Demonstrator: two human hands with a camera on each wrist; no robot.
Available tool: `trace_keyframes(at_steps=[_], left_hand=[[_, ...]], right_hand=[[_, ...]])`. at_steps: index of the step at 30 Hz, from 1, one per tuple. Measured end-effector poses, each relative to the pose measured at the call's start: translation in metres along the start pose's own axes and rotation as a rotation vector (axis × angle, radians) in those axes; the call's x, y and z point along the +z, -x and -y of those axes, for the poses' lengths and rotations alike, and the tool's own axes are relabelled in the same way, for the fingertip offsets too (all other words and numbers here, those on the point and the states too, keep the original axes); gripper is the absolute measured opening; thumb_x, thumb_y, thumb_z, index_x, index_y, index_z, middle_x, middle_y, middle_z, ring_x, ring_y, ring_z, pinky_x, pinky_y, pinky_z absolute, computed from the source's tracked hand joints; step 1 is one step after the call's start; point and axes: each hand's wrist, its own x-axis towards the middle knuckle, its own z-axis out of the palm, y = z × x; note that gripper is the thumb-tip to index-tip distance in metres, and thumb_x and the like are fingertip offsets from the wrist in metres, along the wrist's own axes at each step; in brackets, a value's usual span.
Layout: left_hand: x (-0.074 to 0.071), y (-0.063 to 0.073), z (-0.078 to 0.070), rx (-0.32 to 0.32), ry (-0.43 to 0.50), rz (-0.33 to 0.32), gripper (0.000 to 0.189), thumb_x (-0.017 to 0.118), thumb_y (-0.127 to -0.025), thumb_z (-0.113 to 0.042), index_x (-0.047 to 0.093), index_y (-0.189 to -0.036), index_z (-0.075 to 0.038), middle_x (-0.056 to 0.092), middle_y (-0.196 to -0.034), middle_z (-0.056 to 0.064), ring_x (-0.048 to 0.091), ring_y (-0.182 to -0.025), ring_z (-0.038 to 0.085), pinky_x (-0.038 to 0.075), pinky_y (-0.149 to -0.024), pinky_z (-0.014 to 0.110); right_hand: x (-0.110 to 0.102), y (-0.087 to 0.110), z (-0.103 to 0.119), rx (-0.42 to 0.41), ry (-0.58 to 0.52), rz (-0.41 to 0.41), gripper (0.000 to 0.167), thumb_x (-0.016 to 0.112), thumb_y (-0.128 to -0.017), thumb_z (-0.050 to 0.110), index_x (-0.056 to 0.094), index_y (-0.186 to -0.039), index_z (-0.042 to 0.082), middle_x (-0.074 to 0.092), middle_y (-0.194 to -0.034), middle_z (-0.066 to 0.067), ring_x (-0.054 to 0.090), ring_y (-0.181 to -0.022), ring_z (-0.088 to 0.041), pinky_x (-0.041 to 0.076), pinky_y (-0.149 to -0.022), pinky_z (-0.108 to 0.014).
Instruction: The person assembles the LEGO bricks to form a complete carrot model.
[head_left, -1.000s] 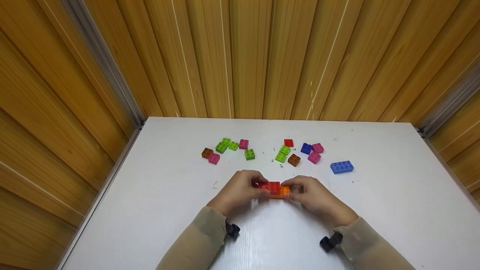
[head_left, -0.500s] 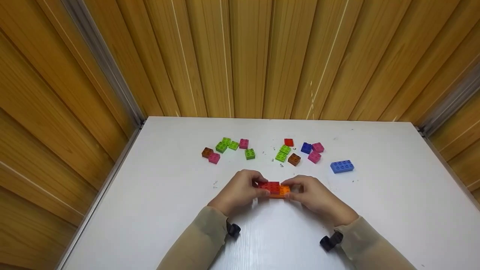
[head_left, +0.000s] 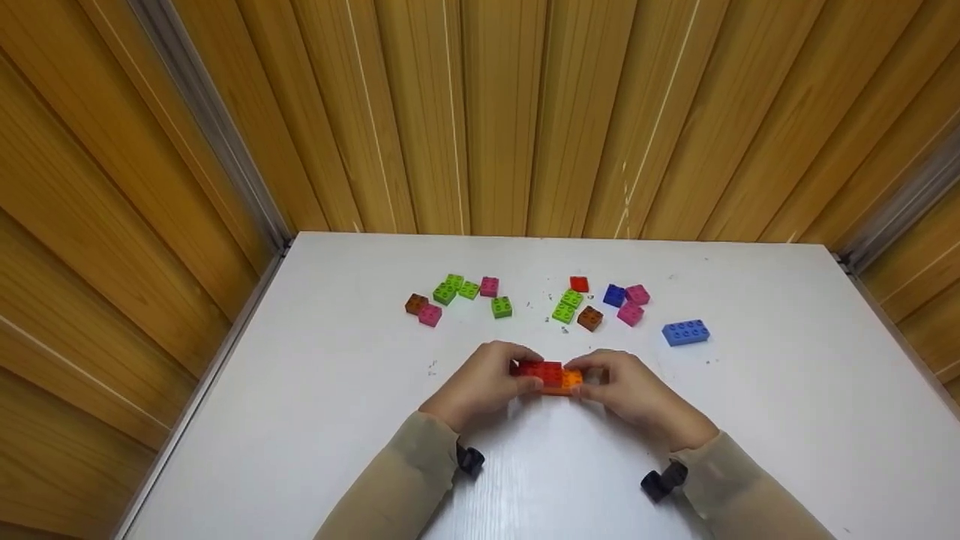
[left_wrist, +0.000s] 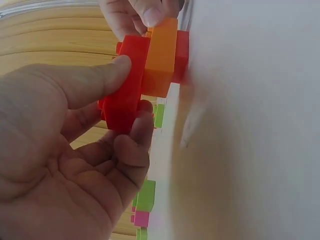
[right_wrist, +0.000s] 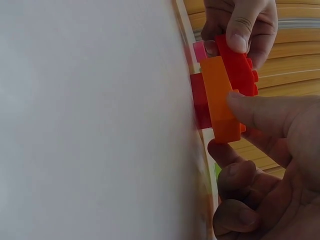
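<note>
My left hand (head_left: 487,384) pinches a red building brick (head_left: 541,372) between thumb and fingers. That brick sits offset to the left on top of an orange brick (head_left: 571,378). The orange brick's right end is pinched by my right hand (head_left: 634,390), with the thumb on its near side in the right wrist view. Beneath the orange one, a second red brick (left_wrist: 182,56) shows in both wrist views, close over the white tabletop. Part of the upper red brick lies hidden behind the left thumb (left_wrist: 107,77).
Behind my hands, loose bricks lie on the white table (head_left: 345,300): several green (head_left: 502,307), several pink (head_left: 430,315), brown (head_left: 590,318), dark blue (head_left: 614,295) and a flat red piece (head_left: 579,284). A long blue brick (head_left: 685,332) lies at right. Wood-look panels (head_left: 495,112) enclose the table.
</note>
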Motion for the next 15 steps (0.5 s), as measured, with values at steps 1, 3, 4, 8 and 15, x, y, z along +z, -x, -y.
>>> trace_keyframes(at_steps=[1,3,4,8,15], left_hand=[[0.0003,-0.0004,0.0006,0.006,-0.003,0.000,0.031,0.086,-0.103,-0.022,0.084,-0.134,-0.018,0.081,-0.119,-0.005,0.068,-0.103,0.017,0.062,-0.103,0.036],[0.0013,-0.0014,0.0013,0.014,0.008,-0.008,0.033,0.088,-0.101,-0.027,0.085,-0.133,-0.018,0.082,-0.119,-0.005,0.068,-0.103,0.016,0.063,-0.102,0.035],[0.0020,-0.0019,0.0017,0.018,0.019,-0.016,0.033,0.089,-0.101,-0.028,0.085,-0.132,-0.018,0.083,-0.119,-0.005,0.069,-0.103,0.016,0.063,-0.102,0.035],[0.0053,-0.0036,0.0028,0.017,0.065,-0.045,0.032,0.091,-0.098,-0.032,0.088,-0.126,-0.018,0.085,-0.117,-0.005,0.068,-0.106,0.016,0.063,-0.103,0.034],[0.0057,-0.0035,0.0026,0.004,0.098,-0.054,0.026,0.092,-0.098,-0.028,0.089,-0.121,-0.018,0.084,-0.114,-0.004,0.068,-0.105,0.017,0.064,-0.100,0.034]], right_hand=[[-0.0001,0.0003,-0.0001,0.004,-0.001,0.001,0.035,0.085,-0.103,0.024,0.082,-0.137,0.023,0.076,-0.144,-0.007,0.061,-0.127,-0.030,0.046,-0.121,-0.061],[-0.0001,0.0007,-0.0004,0.008,0.005,0.001,0.035,0.085,-0.102,0.025,0.081,-0.137,0.023,0.076,-0.143,-0.006,0.061,-0.128,-0.030,0.046,-0.121,-0.062],[-0.0001,0.0009,-0.0006,0.010,0.005,0.000,0.035,0.085,-0.103,0.026,0.081,-0.137,0.023,0.076,-0.143,-0.005,0.061,-0.128,-0.030,0.047,-0.121,-0.061],[0.0008,0.0011,-0.0010,0.007,0.010,-0.012,0.034,0.085,-0.103,0.026,0.081,-0.137,0.023,0.076,-0.141,-0.004,0.062,-0.126,-0.029,0.048,-0.120,-0.059],[0.0004,-0.0001,-0.0028,-0.042,0.045,-0.014,0.035,0.085,-0.103,0.027,0.082,-0.137,0.022,0.078,-0.137,-0.004,0.063,-0.117,-0.024,0.050,-0.107,-0.044]])
